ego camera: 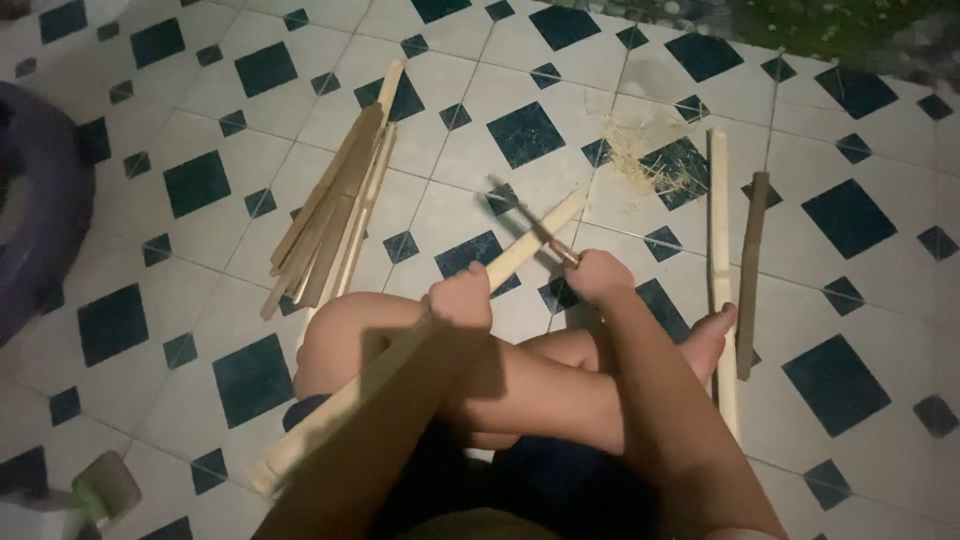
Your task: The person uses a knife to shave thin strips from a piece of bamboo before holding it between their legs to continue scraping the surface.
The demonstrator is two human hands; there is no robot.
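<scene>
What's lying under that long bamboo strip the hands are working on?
Under the bamboo strip lie the person's bent knee and the tiled floor. The left hand grips it; the right hand holds a blade against it. The arm covers its lower part.

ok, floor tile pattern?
White tiles with dark teal diamond insets, large and small alternating. Head view shows it best, the only view.
</scene>
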